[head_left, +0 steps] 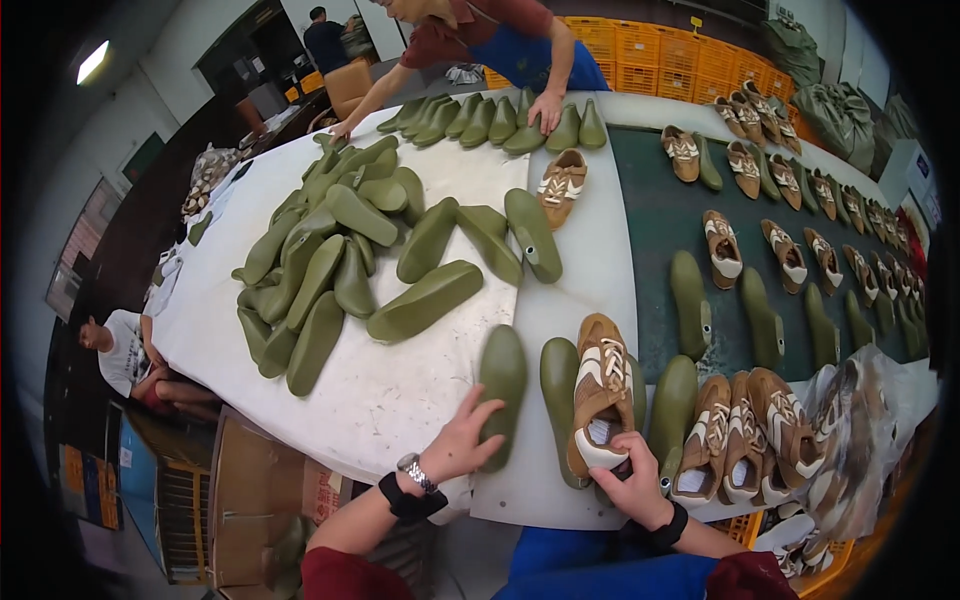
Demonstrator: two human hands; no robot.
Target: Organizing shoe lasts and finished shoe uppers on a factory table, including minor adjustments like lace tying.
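Observation:
My left hand (462,440) touches the left side of a green shoe last (503,375), its fingers spread apart and not wrapped round it. My right hand (638,490) is closed on the heel of a brown sneaker (603,380) with white trim and laces, thumb at the collar. The sneaker points away from me, its opening toward me. Beneath and beside it are green lasts (559,380), partly hidden by it. Right of my right hand stand another last (672,410) and several brown sneakers (708,435).
A heap of green lasts (340,220) covers the white table (400,400). Across it a co-worker's hands (547,112) handle a row of lasts (478,122). Sneakers and lasts line a dark green belt (650,215) at right. Yellow crates (655,50) stand behind; a plastic bag (870,420) lies at right.

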